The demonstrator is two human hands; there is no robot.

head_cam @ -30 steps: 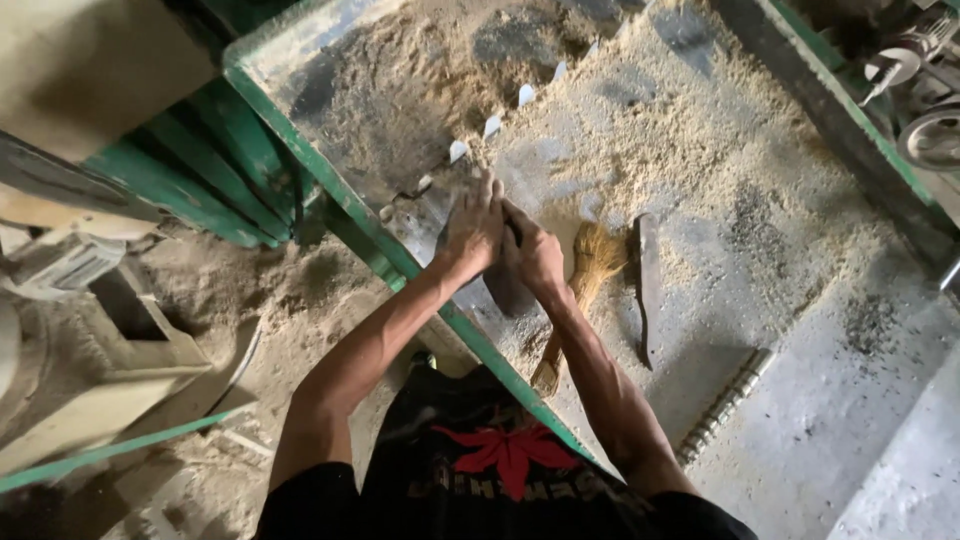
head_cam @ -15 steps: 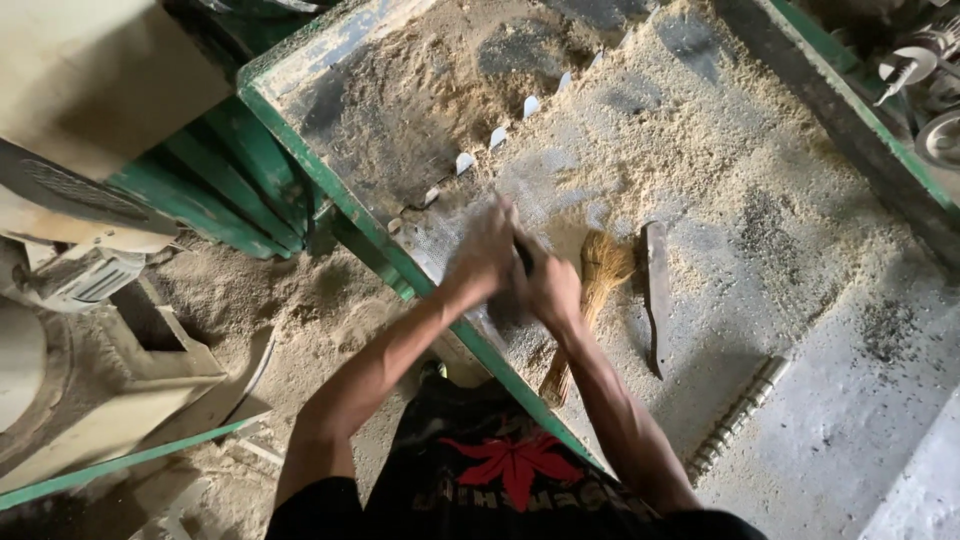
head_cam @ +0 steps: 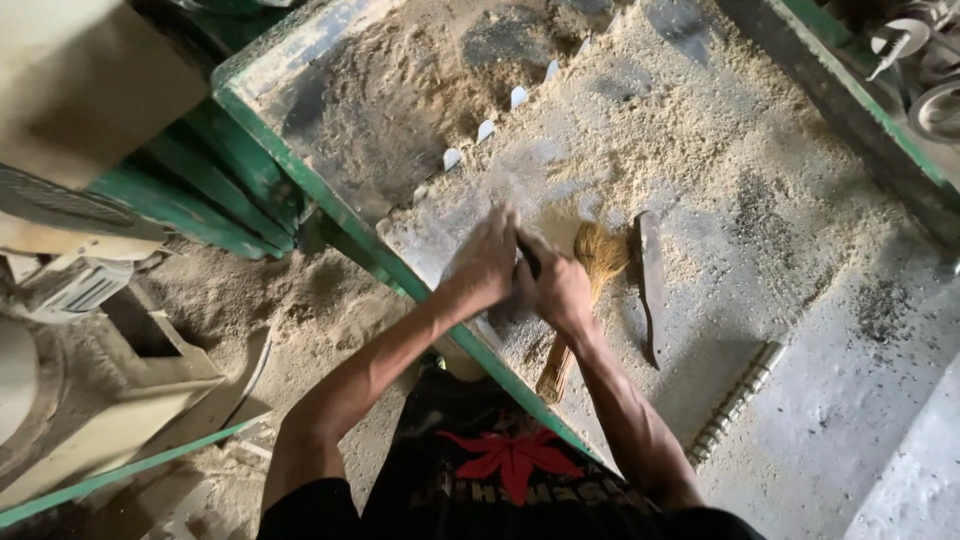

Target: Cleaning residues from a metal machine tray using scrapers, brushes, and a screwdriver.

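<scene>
**Both hands on a small dark tool at the table edge**

Table: grey metal top, green rim, thick sawdust over most of it. A toothed blade crosses the far part, white tips showing through the dust.

Flat dark bar lies right of the hands, apart from them. Ridged rod nearer the person, well apart.

Brush: straw head just beside the right hand, handle running back over the table's rim.

Left hand and right hand meet over a small dark object. Fingers curled and pressed together around it; object mostly hidden, kind cannot be told.

Risk, my judgement: the teeth are near, beyond the knuckles. A slip on dusty metal could send a hand towards them. Dust also hides what lies under the palms.
</scene>
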